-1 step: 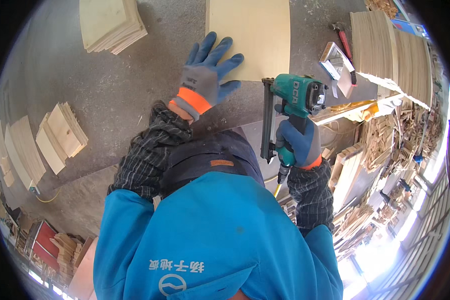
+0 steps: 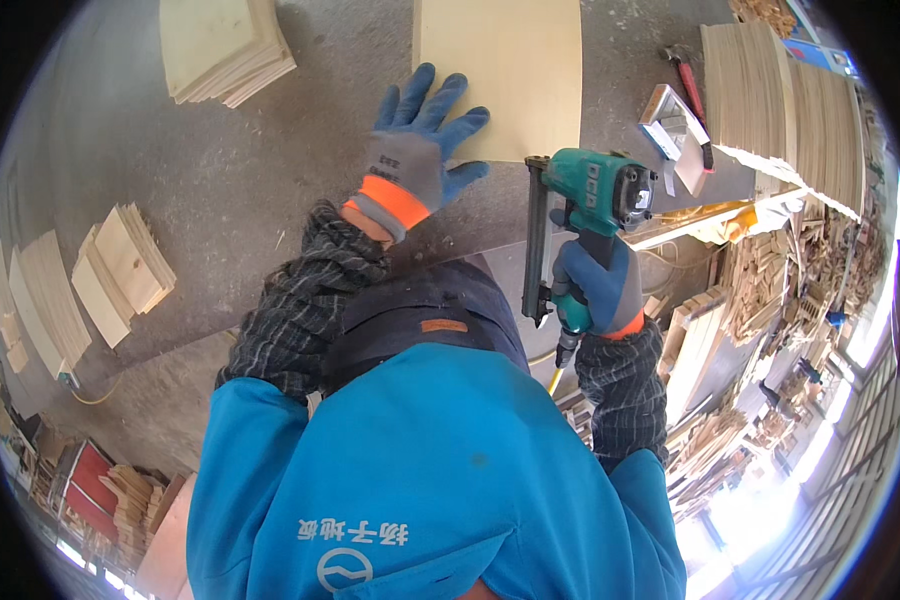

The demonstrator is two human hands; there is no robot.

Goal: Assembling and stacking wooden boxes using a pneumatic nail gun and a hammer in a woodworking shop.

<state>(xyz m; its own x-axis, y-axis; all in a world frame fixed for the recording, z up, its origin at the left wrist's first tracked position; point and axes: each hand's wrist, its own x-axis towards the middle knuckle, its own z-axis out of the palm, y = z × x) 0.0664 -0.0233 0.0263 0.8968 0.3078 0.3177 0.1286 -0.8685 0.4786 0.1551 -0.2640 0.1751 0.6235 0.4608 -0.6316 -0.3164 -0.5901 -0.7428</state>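
My left hand (image 2: 422, 150), in a grey and blue glove with an orange cuff, is spread with its fingers apart. Its fingertips reach over the left near edge of a pale plywood panel (image 2: 520, 75). Whether they press on it I cannot tell. Wrapped around the handle of a teal pneumatic nail gun (image 2: 587, 190) is my gloved right hand (image 2: 610, 285). The gun's upper left end lies by the panel's near right corner, and its long dark magazine points down toward me. A yellow hose (image 2: 555, 380) runs from the handle's lower end.
Thin board stacks lie on the grey worktop (image 2: 300, 130): one stack (image 2: 225, 50) at the far left, others (image 2: 120, 270) along the left. Toward the right are an open box (image 2: 670, 130), a red-handled hammer (image 2: 688, 80) and a tall board stack (image 2: 755, 100). Scrap wood (image 2: 770, 290) piles up beyond.
My left hand has shifted very slightly to the right. The nail gun and my right hand look the same.
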